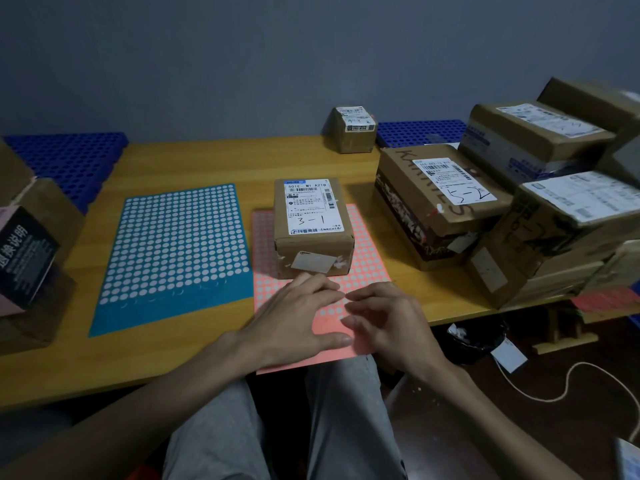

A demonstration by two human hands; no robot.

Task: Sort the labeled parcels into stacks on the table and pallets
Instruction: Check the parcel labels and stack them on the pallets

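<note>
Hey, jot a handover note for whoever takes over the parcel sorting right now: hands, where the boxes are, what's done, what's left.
Left grip: open, flat on the pink sticker sheet.
Right grip: open, fingers loosely curled over the same sheet, holding nothing visible.
Box marked 3-1: standing on the pink sheet just beyond both hands, not held.
Small box: alone at the table's far edge.
Pile of boxes: at the table's right end; I cannot tell whether it is sorted.
Done: unclear.
Left: probably placing box 3-1, then working through the pile.

parcel on sheet, stack right
</note>
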